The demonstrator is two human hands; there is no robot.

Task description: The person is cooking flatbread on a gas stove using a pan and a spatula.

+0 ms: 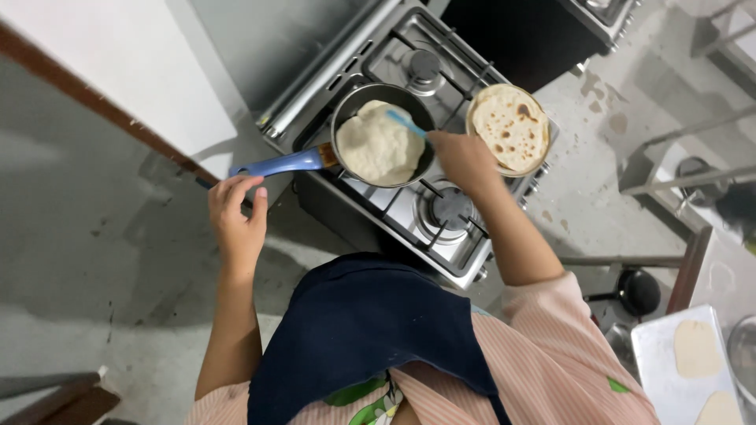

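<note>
A dark frying pan (350, 104) with a blue handle (276, 164) sits on a steel gas stove (409, 212). A pale flatbread (378, 145) lies puffed inside it. My right hand (465, 157) grips a light blue spatula (405, 123) whose tip rests on the flatbread. My left hand (236, 216) hovers just below the pan handle, fingers curled and apart, holding nothing. A plate (510, 127) of browned, cooked flatbreads stands on the stove's right side.
A free burner (450, 208) lies in front of the pan, another burner (424, 64) behind it. A metal tray (669, 362) with raw dough rounds sits at lower right. A black pan (638, 291) rests on the grey floor nearby.
</note>
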